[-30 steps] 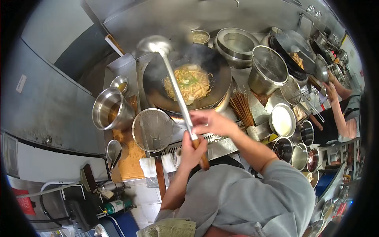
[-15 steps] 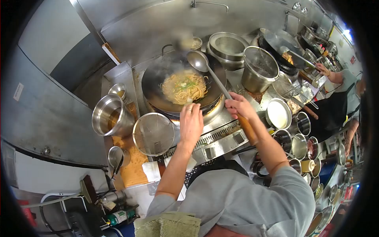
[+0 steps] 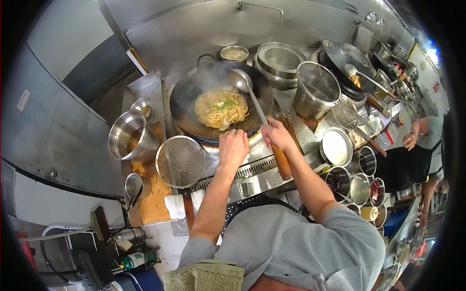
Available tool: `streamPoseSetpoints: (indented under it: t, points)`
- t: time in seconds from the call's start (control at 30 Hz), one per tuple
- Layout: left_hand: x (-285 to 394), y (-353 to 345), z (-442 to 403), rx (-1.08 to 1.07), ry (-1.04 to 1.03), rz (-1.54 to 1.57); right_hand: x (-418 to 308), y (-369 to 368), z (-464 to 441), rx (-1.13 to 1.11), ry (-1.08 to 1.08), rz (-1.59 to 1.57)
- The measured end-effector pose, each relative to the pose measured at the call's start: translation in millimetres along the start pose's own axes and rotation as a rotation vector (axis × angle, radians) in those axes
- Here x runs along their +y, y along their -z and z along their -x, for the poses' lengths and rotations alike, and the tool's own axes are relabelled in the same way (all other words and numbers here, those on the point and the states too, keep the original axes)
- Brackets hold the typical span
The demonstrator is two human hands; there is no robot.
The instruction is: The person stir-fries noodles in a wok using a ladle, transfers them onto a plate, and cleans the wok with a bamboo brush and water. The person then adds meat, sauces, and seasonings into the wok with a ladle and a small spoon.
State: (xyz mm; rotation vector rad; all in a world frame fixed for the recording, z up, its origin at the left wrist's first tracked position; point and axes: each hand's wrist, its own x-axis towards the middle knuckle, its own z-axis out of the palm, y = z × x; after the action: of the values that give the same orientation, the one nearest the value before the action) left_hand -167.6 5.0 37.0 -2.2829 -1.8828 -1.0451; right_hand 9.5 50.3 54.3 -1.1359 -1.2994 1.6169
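Observation:
Noodles with green bits [image 3: 222, 109] steam in a large dark wok [image 3: 182, 97] on the stove. My left hand [image 3: 234, 147] is at the wok's near rim, fingers curled over it; whether a cloth lies beneath is hidden. Wrapped round the wooden-handled metal ladle [image 3: 256, 103] is my right hand [image 3: 277, 133], to the right of my left. The ladle's bowl hangs over the wok's right side, above and beside the noodles.
A round strainer [image 3: 180, 161] and a steel pot [image 3: 133, 136] stand left of the stove. Right of the wok are a tall pot with a strainer [image 3: 316, 90], a bowl of white contents [image 3: 336, 146] and several containers. A co-worker's hand [image 3: 410, 141] shows at far right.
My left hand has gone from the ladle to the wok's rim. My right hand has taken the ladle's handle, its bowl now lower over the wok. The co-worker's hand has left the other ladle.

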Motion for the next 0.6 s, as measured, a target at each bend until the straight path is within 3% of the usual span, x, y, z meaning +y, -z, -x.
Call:
streamPoseSetpoints:
  t: [0.13,0.27,0.43,0.53,0.6]
  points:
    - [5.0,-6.6,-2.7,0.051,0.035,-0.016,1.7,5.6,-68.6,-0.076,0.042,-0.017]
    - [5.9,-7.6,-0.6,0.064,0.066,0.011,-13.6,0.0,-99.8,-0.295,-0.106,0.019]
    - [6.1,-6.5,-1.2,0.085,0.061,0.032,-48.3,9.5,-61.0,-0.579,0.013,0.780]
    - [6.8,-5.3,-2.0,0.043,0.098,0.055,-43.7,38.8,-28.6,-0.547,0.366,1.135]
    - [6.1,-5.8,-2.1,0.054,0.092,0.068,-49.6,64.8,-14.3,-0.566,0.417,1.281]
